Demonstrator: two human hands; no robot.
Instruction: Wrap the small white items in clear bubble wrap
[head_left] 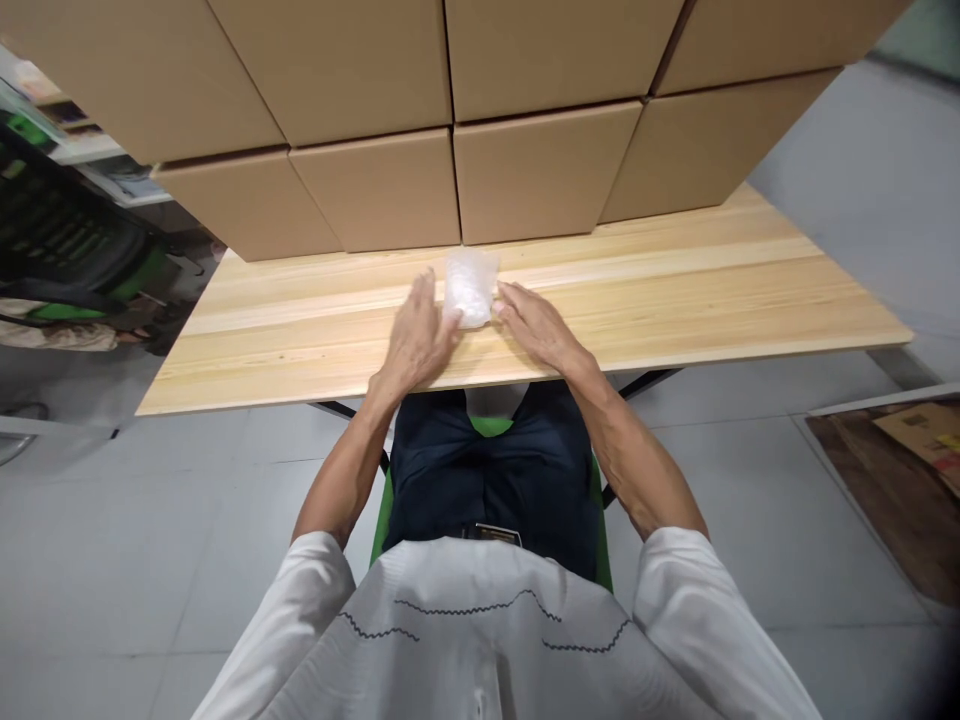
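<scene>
While both hands lie flat on the table (pixel 675 290), the left hand (pixel 416 335) and right hand (pixel 536 325) press open fingers against either side of a clear bag (pixel 470 287), neither grasping it; boxes (pixel 450 120) stand just beyond.
</scene>
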